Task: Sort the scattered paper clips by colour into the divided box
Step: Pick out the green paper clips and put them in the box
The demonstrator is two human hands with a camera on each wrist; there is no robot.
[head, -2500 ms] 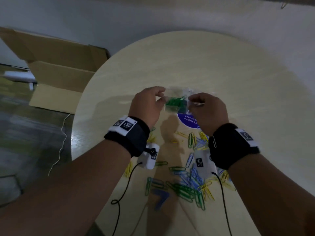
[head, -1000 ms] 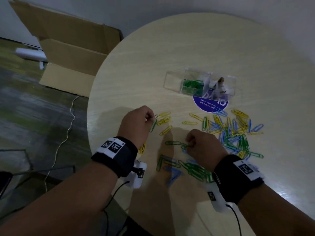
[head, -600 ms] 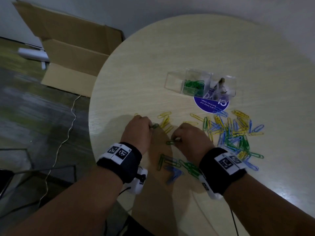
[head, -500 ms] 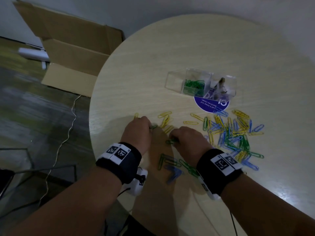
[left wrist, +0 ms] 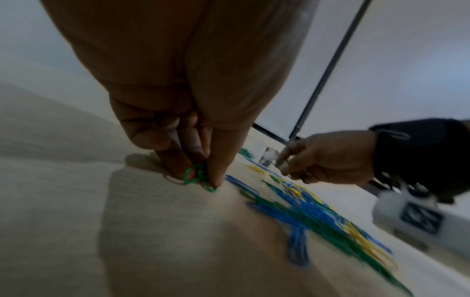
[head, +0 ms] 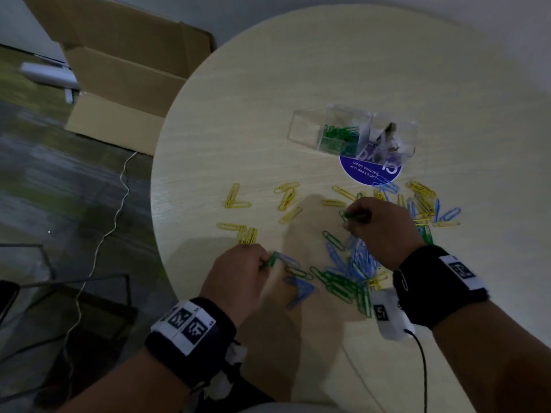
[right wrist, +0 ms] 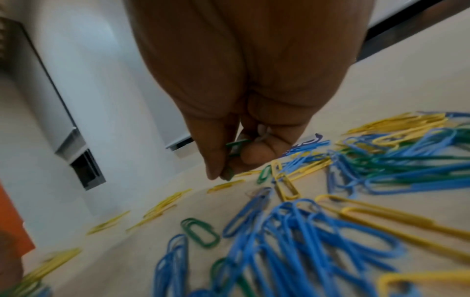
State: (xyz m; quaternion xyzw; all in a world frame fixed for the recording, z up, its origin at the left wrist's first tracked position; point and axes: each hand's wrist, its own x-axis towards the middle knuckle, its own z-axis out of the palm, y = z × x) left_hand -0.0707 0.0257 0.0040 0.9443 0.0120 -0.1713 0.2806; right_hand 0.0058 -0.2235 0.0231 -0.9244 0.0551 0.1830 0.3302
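Green, blue and yellow paper clips (head: 348,272) lie scattered on the round table (head: 357,70). My left hand (head: 265,263) pinches green clips (left wrist: 197,175) down at the table near its front edge. Farther right, my right hand (head: 354,217) holds green clips (right wrist: 235,149) between thumb and fingers, just above the pile. The clear divided box (head: 351,134) stands beyond the clips; its middle compartment holds green clips (head: 340,135), its left one looks empty, and its right one holds something I cannot make out.
A round blue sticker (head: 369,172) lies under the box's near right corner. Yellow clips (head: 238,201) are spread toward the table's left edge. An open cardboard box (head: 119,70) sits on the floor to the left, and a cable (head: 101,234) trails down there.
Both hands left the box and came down to the scattered clips. Over the last half second my left hand moved nearer and my right hand moved right and farther, each holding green clips.
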